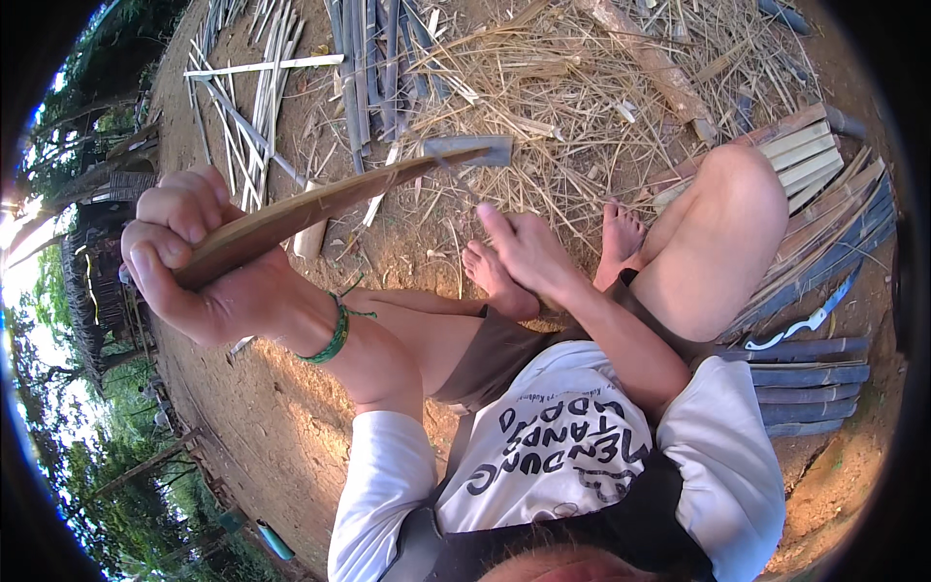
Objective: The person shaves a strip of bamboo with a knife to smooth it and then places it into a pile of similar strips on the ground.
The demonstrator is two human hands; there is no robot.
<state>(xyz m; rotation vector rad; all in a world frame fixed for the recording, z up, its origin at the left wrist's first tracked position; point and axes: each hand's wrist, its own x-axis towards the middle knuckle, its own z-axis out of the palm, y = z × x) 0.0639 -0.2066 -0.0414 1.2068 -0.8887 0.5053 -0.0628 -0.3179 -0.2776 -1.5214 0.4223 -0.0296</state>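
Observation:
Raised at the left, my left hand [199, 254] is closed around the near end of a split bamboo slat [320, 206], its fingers wrapped over the upper edge. The brown slat slants up to the right, narrowing toward its far end. Behind that end shows a flat blue-grey piece [495, 151]; I cannot tell whether it is joined to the slat. My right hand [531, 254] is closed below the far end, thumb pointing up-left. A thin, blurred dark line runs from that thumb toward the slat; what the hand grips is hidden.
Dry shavings [543, 87] litter the ground ahead. Pale thin strips [276, 87] and dark bamboo lengths [369, 78] lie at far left. Split bamboo slats [824, 233] are stacked at right, where a white-handled curved blade [810, 315] rests. My bare feet [499, 286] are close below my right hand.

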